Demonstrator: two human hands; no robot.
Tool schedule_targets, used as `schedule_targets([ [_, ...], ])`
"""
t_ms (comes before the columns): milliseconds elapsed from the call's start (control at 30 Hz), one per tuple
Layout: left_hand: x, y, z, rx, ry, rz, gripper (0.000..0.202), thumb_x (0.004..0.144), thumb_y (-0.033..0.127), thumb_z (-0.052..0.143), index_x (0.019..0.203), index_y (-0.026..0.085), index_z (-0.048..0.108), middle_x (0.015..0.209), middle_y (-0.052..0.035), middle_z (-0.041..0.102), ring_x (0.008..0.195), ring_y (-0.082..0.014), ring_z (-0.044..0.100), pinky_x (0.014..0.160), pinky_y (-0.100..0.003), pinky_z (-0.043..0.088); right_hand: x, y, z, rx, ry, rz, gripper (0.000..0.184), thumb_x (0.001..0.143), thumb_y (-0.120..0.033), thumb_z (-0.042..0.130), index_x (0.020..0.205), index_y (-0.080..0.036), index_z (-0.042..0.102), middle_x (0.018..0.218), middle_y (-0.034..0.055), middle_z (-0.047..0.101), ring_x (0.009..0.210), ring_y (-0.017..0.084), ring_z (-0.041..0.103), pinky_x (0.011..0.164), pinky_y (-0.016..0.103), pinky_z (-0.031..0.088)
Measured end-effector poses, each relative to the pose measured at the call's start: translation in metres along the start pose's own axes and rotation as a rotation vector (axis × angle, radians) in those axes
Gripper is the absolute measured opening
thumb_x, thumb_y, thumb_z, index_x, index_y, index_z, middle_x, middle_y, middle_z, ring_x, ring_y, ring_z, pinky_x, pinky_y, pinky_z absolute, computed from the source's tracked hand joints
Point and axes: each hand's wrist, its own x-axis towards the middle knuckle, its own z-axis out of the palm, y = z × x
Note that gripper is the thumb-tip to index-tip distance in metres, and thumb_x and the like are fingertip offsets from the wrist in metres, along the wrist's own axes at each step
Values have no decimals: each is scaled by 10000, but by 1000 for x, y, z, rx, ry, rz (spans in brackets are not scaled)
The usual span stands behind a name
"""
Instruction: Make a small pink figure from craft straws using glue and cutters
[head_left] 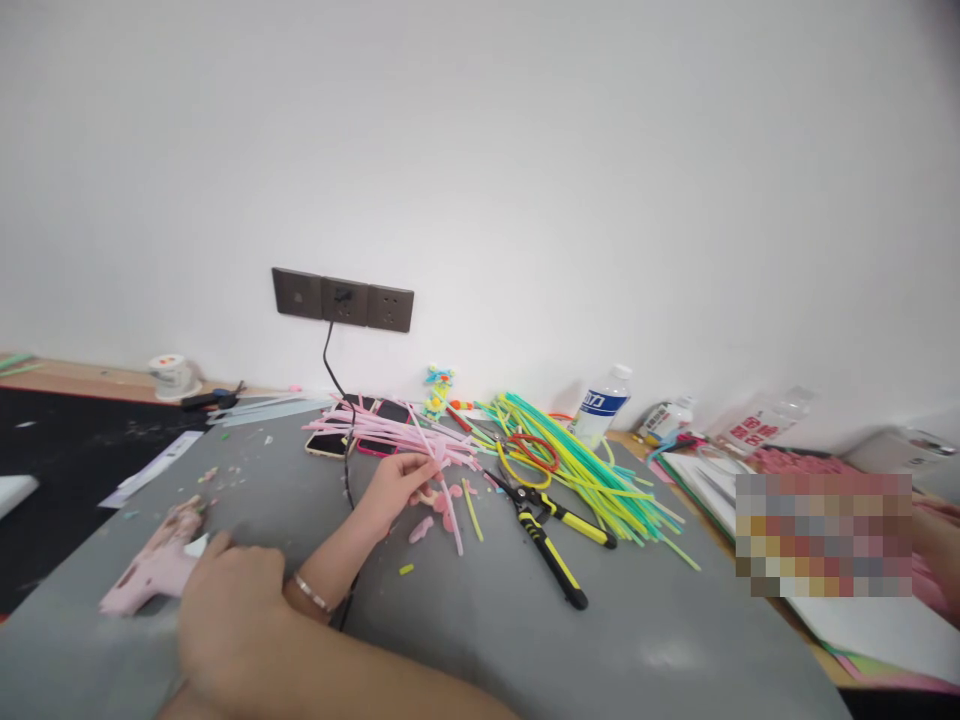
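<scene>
My left hand (pixel 401 490) pinches a pink pipe cleaner (pixel 451 515) between thumb and fingertips, over the middle of the grey table. Crossing above that forearm, my right arm reaches to the left side. There my right hand (pixel 236 610) is closed around the handle end of a pink glue gun (pixel 154 572); its fingertips are mostly hidden. Beyond my left hand lies a bundle of pink pipe cleaners (pixel 375 428). Small pink pieces (pixel 421 530) and a short yellow-green stem (pixel 473 510) lie close beside it.
Pliers (pixel 551 540) with yellow-black handles lie beside yellow, green and teal pipe cleaners (pixel 577 460). Phones (pixel 328 440) sit under the pink bundle. A black cord (pixel 346 400) runs down from the wall socket (pixel 343 298). A bottle (pixel 602 405) stands behind. Another person's arm (pixel 937 540) is at right.
</scene>
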Motion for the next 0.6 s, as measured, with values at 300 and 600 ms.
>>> schedule_targets([
  [300, 1, -1, -1, 23, -5, -6, 408, 633, 519, 779, 665, 121, 692, 586, -10, 611, 472, -67, 454, 418, -173, 275, 3, -11, -19, -104, -52, 20, 653, 846, -206, 633, 1401, 19, 372, 1230, 292, 631, 1081, 348, 660, 786, 440, 552],
  [600, 2, -7, -2, 96, -15, -11, 436, 694, 522, 760, 689, 93, 684, 590, -19, 600, 508, -97, 514, 446, -194, 347, -8, 22, -38, 451, 174, -20, 526, 791, -377, 673, 1240, -134, 551, 1037, 143, 737, 851, 313, 723, 651, 367, 567],
])
